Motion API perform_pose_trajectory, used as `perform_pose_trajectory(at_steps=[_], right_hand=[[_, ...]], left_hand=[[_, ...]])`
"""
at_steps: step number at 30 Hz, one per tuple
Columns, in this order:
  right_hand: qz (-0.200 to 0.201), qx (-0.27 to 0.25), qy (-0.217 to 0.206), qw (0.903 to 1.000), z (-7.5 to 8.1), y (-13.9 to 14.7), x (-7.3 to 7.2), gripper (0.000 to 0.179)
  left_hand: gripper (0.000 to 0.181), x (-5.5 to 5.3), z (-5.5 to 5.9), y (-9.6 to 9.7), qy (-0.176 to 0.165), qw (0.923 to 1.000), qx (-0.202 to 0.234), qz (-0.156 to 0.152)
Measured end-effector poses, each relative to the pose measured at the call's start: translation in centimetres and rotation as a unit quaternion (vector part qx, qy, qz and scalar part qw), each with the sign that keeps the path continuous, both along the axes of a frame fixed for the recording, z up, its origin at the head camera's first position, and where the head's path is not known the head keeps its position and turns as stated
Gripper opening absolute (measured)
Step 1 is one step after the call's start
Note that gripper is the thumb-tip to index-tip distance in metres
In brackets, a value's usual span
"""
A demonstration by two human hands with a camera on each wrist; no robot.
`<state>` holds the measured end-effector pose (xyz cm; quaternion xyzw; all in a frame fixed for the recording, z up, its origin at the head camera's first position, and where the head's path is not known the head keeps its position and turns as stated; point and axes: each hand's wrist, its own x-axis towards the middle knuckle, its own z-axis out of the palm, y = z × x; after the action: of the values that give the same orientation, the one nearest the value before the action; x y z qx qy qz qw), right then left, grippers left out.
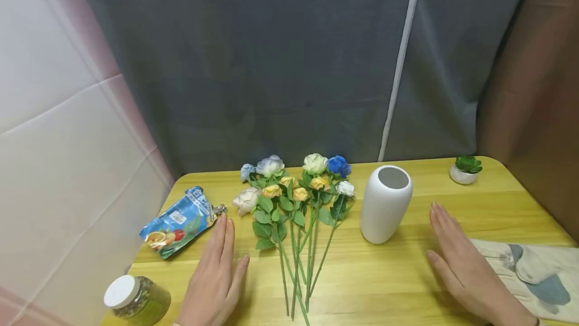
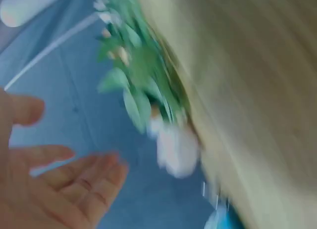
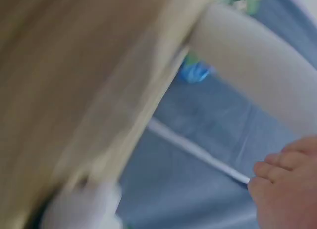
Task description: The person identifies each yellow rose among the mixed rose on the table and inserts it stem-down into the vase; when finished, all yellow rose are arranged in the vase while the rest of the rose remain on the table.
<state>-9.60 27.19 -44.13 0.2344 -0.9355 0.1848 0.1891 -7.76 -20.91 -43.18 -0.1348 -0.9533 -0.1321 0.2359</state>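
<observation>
My left hand (image 1: 214, 277), fingers straight and palm turned inward, is between the blue food pouch and a bunch of artificial flowers (image 1: 294, 204), holding nothing. These have white, yellow and blue blooms, their green stems pointing toward me. To their right stands a white vase (image 1: 387, 205), upright, its mouth showing no flowers. My right hand (image 1: 466, 265), likewise straight-fingered and holding nothing, is right of the vase. Both wrist views are blurred; the left one shows the left hand (image 2: 74, 184) with fingers extended, and the right one shows the vase (image 3: 257, 61) near the right hand (image 3: 287, 184).
The blue pouch (image 1: 183, 221) has a metal clip (image 1: 219, 209) at its end. A white-lidded jar (image 1: 137, 300) stands at the front left. At the back right sits a small potted succulent (image 1: 467, 169). Work gloves (image 1: 534, 276) lie beside my right hand. Grey cloth (image 1: 271, 65) hangs behind the table.
</observation>
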Motion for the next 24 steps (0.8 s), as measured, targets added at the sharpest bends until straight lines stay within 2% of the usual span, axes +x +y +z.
perform_pose_trajectory(at_steps=[2,3,5,6,7,10,12,13,17,19,20,21,24], right_hand=[[-0.005,-0.064,-0.025,0.9976,0.8,-0.5,-0.4,0.077],[-0.007,-0.096,-0.035,0.9948,1.3,-0.7,-0.7,0.076],[-0.006,-0.150,-0.067,0.9863,2.3,-1.2,-1.5,0.073],[0.000,-0.180,-0.078,0.9806,2.8,-1.4,-2.0,0.071],[0.008,-0.208,-0.094,0.9735,3.2,-1.6,-2.6,0.069],[0.032,-0.286,-0.143,0.9471,4.4,-2.2,-4.3,0.060],[0.055,-0.334,-0.167,0.9258,4.9,-2.5,-5.2,0.056],[0.067,-0.355,-0.180,0.9149,5.0,-2.5,-5.6,0.054],[0.136,-0.420,-0.200,0.8746,5.1,-2.9,-6.2,0.054],[0.158,-0.438,-0.202,0.8618,4.9,-3.1,-6.4,0.057],[0.164,-0.442,-0.203,0.8584,4.8,-3.3,-6.4,0.059],[0.164,-0.440,-0.201,0.8595,4.7,-3.4,-6.5,0.061],[0.144,-0.421,-0.193,0.8747,4.6,-3.8,-6.8,0.069]], left_hand=[[0.059,-0.7,0.8,0.7,-0.028,0.9968,0.074,-0.008],[0.050,-1.3,1.1,1.1,-0.049,0.9922,0.114,-0.011],[0.031,-2.8,1.7,1.6,-0.106,0.9740,0.200,-0.019],[0.022,-3.6,1.9,1.8,-0.147,0.9599,0.238,-0.021],[0.017,-4.5,1.9,2.0,-0.192,0.9418,0.276,-0.018],[0.017,-6.7,1.6,2.3,-0.302,0.8905,0.340,0.003],[0.018,-7.9,1.0,2.4,-0.347,0.8670,0.357,0.010],[0.019,-8.4,0.7,2.5,-0.360,0.8597,0.362,0.013],[0.016,-9.5,-0.3,2.7,-0.383,0.8524,0.356,0.006],[0.015,-9.8,-0.5,2.7,-0.384,0.8521,0.356,-0.001],[0.014,-9.9,-0.5,2.7,-0.384,0.8510,0.358,-0.004],[0.013,-10.0,-0.5,2.7,-0.385,0.8490,0.362,-0.004],[0.011,-10.1,-0.5,2.8,-0.384,0.8469,0.368,0.000]])
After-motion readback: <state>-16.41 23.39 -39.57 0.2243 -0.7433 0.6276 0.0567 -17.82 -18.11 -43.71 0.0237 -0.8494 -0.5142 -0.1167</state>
